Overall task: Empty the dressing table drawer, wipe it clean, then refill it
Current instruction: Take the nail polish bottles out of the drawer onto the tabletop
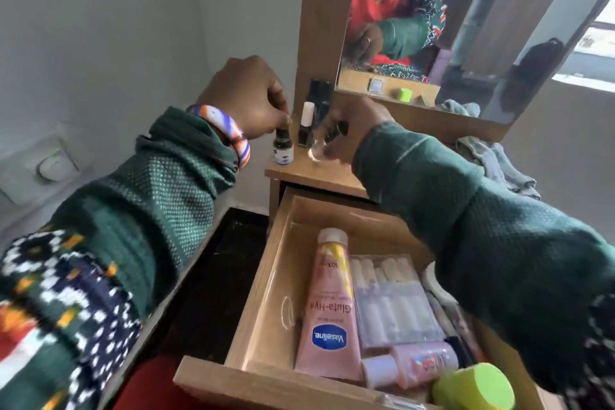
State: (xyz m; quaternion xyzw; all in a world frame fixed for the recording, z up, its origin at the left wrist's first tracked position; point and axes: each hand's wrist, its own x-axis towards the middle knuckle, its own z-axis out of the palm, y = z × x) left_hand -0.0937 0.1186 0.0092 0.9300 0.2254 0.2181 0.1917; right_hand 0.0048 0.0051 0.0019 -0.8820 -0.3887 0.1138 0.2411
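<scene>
The drawer (266,280) of the dressing table stands pulled out below the wooden surface (309,173), and it holds several things along its right side: a pink Vaseline tube (327,316) lying lengthwise with its cap toward the back, a clear packet of small pale tubes (392,303) just beside it, a small pink bottle with a white cap (412,366) lying across the front, and a lime-green cap (472,389) at the front right corner. The left part of the drawer floor shows bare wood. Above, the left hand (246,96), with a striped bangle (229,133) at the wrist, reaches over the surface; its fingers (283,116) are curled down and pinch the top of a small dark bottle with a white label (283,151) that stands upright near the left edge of the surface. Just to the right of it stands a nail polish bottle with a white cap (306,126), and behind that a taller dark bottle (319,93) against the mirror frame. The right hand (359,123) is over the surface next to these bottles, blurred; its fingers curl round a small dark thing (339,130) that I cannot make out. A grey cloth (492,160) lies crumpled on the surface at the right, below the mirror (466,10).
</scene>
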